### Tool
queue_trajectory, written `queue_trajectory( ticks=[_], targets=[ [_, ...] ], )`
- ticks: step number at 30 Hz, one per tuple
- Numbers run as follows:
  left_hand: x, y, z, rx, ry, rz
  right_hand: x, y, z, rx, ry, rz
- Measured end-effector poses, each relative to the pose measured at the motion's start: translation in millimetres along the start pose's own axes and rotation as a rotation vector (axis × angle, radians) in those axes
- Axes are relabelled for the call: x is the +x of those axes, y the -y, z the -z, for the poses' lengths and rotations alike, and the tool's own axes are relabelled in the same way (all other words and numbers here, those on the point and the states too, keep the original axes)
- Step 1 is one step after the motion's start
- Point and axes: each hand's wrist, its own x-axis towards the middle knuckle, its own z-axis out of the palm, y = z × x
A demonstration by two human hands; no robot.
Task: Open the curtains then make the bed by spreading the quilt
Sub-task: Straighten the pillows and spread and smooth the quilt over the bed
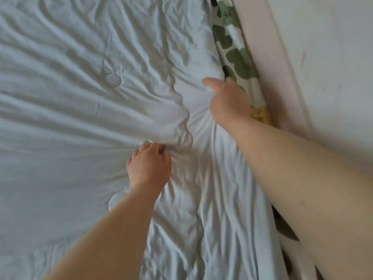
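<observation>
A pale blue-white quilt point(80, 110) covers most of the view, creased, with folds running toward my hands. My left hand point(149, 166) is bunched into the quilt near the middle, fingers closed on a pinch of fabric. My right hand point(228, 102) reaches further out and grips the quilt's right edge, thumb on top and fingers curled under and hidden. Under that edge lies a white sheet with green blobs point(236, 55). No curtains are in view.
A pale pink bed frame or rail point(270, 63) runs along the right side of the sheet, and a white wall point(327, 57) stands behind it. A yellow patch point(260, 116) shows beside my right wrist.
</observation>
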Motion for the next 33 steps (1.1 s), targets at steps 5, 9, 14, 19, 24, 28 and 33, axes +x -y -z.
queue_trajectory(
  ticks=[5, 9, 14, 19, 24, 28, 33],
  targets=[
    [2.2, -26.0, -6.9, -0.042, -0.145, -0.154, 7.9, -61.4, 37.8, -0.350, -0.177, -0.106],
    [3.9, -9.1, -16.8, 0.079, 0.143, -0.128, 4.4, -53.9, -30.9, -0.335, 0.046, -0.240],
    [18.8, 7.2, -11.3, -0.018, 0.292, -0.186, -13.3, -59.2, -49.1, -0.436, 0.154, -0.249],
    [-2.8, 12.5, -2.7, -0.114, 0.272, -0.182, -46.2, -49.8, -26.9, -0.413, 0.179, -0.235],
    [-49.1, 28.7, 7.7, -0.087, 0.286, -0.160, -110.8, -43.1, -13.5, -0.348, 0.142, -0.193],
    [-90.8, 42.4, 9.7, -0.033, 0.320, -0.157, -174.6, -42.7, -10.4, -0.323, 0.116, -0.251],
    [-132.4, 53.7, 4.0, 0.014, 0.324, -0.180, -238.7, -33.2, -22.5, -0.266, 0.208, -0.303]
  ],
)
